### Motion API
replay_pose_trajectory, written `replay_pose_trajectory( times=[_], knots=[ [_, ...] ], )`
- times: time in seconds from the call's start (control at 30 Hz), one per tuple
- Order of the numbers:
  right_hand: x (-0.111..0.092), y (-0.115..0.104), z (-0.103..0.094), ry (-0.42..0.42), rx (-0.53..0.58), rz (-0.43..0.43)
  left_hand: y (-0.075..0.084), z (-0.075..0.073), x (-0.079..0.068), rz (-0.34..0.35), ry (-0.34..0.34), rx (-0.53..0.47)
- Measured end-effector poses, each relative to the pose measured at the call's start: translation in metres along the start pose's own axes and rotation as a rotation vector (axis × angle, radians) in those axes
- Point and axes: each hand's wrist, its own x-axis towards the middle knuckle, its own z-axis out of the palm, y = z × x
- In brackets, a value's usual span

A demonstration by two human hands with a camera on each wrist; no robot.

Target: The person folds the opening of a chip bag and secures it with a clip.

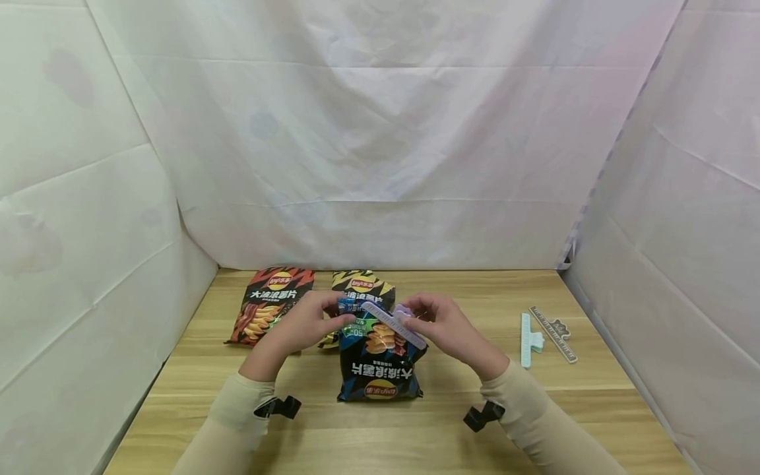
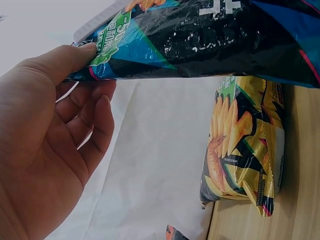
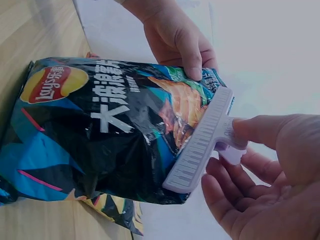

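A black and blue chip bag (image 1: 380, 369) stands upside down on the table, its printing inverted in the head view. My left hand (image 1: 305, 323) pinches its upper left corner between thumb and fingers, as the left wrist view shows. A lilac bag clip (image 3: 200, 145) with a long ruled bar lies slanted across the bag's upper end. My right hand (image 1: 448, 326) grips the clip's handle (image 3: 232, 137), thumb on one side and fingers beneath. Whether the clip's bars fully pinch the bag along their length, I cannot tell.
Behind my left hand lies a red chip bag (image 1: 270, 303). A yellow chip bag (image 1: 362, 280) sits behind the black one, partly hidden. To the right are a mint clip (image 1: 526, 340) and a grey clip (image 1: 552, 333). White cloth (image 1: 380, 165) walls the table.
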Motion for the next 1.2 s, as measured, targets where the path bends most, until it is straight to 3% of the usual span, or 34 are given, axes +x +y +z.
replay_pose_trajectory(
  times=[0.3, 0.47, 0.6, 0.9, 1.07, 1.2],
  knots=[
    [-0.001, 0.004, 0.001, -0.030, 0.050, -0.028, 0.002, 0.001, -0.001, -0.009, 0.002, -0.013],
    [-0.002, 0.006, 0.003, -0.028, 0.061, -0.022, 0.000, 0.003, -0.004, -0.074, -0.010, -0.020],
    [-0.001, 0.006, 0.004, -0.024, 0.068, -0.022, -0.005, 0.007, -0.009, -0.132, -0.059, -0.075],
    [-0.001, 0.009, 0.005, -0.012, 0.063, -0.027, -0.027, 0.040, -0.032, -0.271, -0.183, -0.261],
    [0.000, 0.009, 0.006, 0.004, 0.058, -0.022, -0.033, 0.057, -0.045, -0.288, -0.240, -0.351],
    [0.001, 0.008, 0.007, 0.009, 0.056, -0.029, -0.038, 0.069, -0.052, -0.309, -0.255, -0.329]
  ],
)
